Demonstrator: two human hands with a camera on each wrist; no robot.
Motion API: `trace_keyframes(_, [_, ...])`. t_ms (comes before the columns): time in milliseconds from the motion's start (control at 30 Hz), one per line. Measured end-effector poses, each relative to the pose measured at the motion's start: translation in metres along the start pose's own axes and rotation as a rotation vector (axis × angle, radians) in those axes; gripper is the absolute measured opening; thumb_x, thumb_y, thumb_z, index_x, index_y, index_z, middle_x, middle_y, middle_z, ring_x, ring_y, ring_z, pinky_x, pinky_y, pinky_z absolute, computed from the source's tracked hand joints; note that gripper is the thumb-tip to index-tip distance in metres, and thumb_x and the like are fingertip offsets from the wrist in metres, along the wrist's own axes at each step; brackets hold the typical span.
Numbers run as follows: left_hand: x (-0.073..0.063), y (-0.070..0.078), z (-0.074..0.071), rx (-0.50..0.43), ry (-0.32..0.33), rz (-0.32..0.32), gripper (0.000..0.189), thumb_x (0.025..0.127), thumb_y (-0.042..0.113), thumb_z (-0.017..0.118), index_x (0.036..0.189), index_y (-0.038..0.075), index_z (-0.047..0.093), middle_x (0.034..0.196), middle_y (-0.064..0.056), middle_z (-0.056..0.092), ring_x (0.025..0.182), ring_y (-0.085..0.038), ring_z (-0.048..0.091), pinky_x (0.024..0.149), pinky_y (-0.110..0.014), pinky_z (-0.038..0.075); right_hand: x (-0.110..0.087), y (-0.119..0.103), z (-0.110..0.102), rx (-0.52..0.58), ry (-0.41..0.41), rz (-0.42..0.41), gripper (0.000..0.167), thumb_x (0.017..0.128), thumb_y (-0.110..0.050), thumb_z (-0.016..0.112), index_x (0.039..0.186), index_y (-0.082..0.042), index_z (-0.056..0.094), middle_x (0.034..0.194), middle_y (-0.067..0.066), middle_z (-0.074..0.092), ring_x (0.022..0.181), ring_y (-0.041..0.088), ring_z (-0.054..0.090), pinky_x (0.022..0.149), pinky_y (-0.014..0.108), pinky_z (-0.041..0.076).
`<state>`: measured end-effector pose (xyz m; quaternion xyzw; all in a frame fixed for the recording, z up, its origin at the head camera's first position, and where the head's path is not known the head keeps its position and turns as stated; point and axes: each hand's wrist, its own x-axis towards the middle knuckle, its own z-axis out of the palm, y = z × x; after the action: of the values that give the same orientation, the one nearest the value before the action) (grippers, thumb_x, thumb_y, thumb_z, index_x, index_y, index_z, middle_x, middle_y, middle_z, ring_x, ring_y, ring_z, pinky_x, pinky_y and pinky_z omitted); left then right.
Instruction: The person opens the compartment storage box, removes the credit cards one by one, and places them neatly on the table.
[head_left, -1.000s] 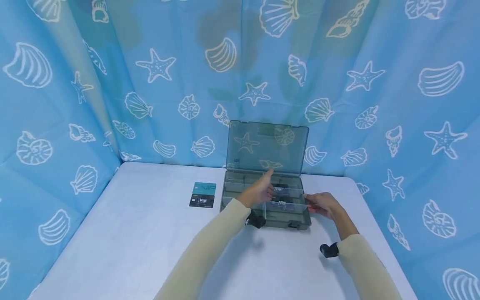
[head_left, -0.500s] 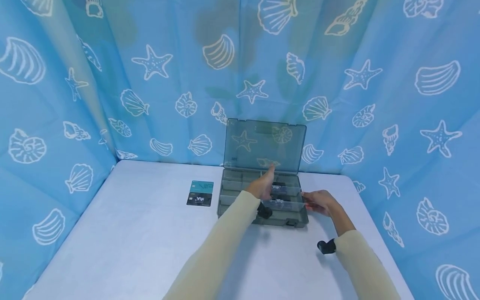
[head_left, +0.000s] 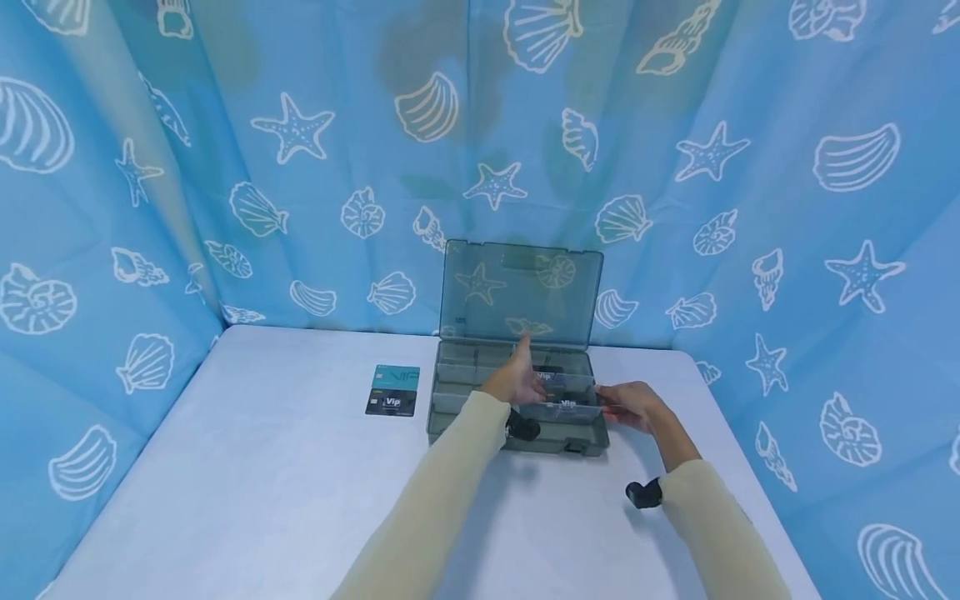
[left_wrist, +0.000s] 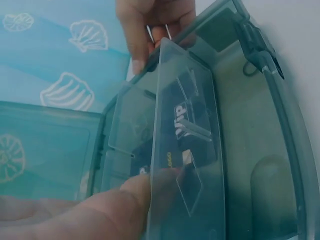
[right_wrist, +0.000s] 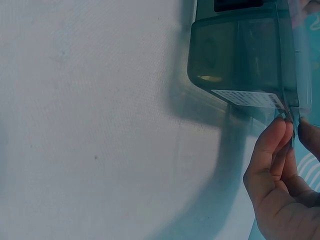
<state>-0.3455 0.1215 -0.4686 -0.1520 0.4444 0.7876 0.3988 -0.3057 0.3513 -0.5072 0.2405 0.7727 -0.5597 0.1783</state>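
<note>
While the R hand [head_left: 633,407] pinches the side wall of the open gray box [head_left: 551,444] btwn thumb & fingers, the L hand [head_left: 517,382] reaches inside, thumb up & apart from its fingers; fingertips are at the front dark Vip card [head_left: 568,404], but can't tell if they grip it, b/c a clear divider [head_left: 453,404] partly blurs them. Another dark Vip card [head_left: 545,377] sits 1 compartment back. Lid [head_left: 517,300] stands raised at the rear, nr the curtain [head_left: 345,175]. L of box, on the white counter [head_left: 262,483]: teal card [head_left: 397,377] directly behind a third dark card [head_left: 391,402].
</note>
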Motion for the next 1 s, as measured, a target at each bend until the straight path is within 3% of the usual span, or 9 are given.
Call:
trace_keyframes(200, [0.0051, -0.0030, -0.0033, -0.006, 0.047, 0.016, 0.095, 0.096, 0.066, 0.035, 0.155, 0.002, -0.005, 0.155, -0.034, 0.001, 0.143, -0.048, 0.009, 0.117, -0.052, 0.015, -0.0002, 0.0022, 0.0011, 0.009, 0.010, 0.008, 0.045, 0.098, -0.029, 0.060, 0.128, 0.005, 0.052, 0.094, 0.010, 0.060, 0.077, 0.017, 0.062, 0.072, 0.026, 0.055])
trace_keyframes(500, [0.0081, -0.0044, -0.0038, -0.060, 0.056, 0.037, 0.088, 0.098, 0.062, 0.037, 0.157, 0.013, -0.006, 0.157, -0.030, -0.003, 0.144, -0.046, 0.004, 0.116, -0.054, 0.017, -0.0016, 0.0034, -0.0007, 0.022, 0.009, 0.003, 0.044, 0.098, -0.028, 0.060, 0.126, 0.005, 0.053, 0.093, 0.010, 0.060, 0.076, 0.016, 0.062, 0.070, 0.026, 0.056])
trace_keyframes(800, [0.0070, -0.0021, 0.0001, 0.034, 0.073, 0.030, 0.087, 0.098, 0.063, 0.034, 0.157, 0.011, -0.005, 0.158, -0.029, 0.000, 0.145, -0.045, 0.005, 0.116, -0.054, 0.015, -0.0011, 0.0013, -0.0007, 0.022, 0.003, 0.007, 0.046, 0.098, -0.029, 0.061, 0.127, 0.005, 0.053, 0.093, 0.010, 0.061, 0.076, 0.016, 0.062, 0.070, 0.025, 0.056])
trace_keyframes(1000, [0.0096, -0.0043, -0.0029, -0.030, 0.075, 0.031, 0.086, 0.098, 0.061, 0.038, 0.157, 0.012, -0.001, 0.157, -0.030, 0.005, 0.142, -0.047, 0.014, 0.112, -0.053, 0.029, -0.0013, 0.0010, -0.0002, 0.026, -0.010, 0.002, 0.049, 0.097, -0.029, 0.062, 0.129, 0.006, 0.052, 0.096, 0.011, 0.060, 0.078, 0.017, 0.062, 0.073, 0.026, 0.056])
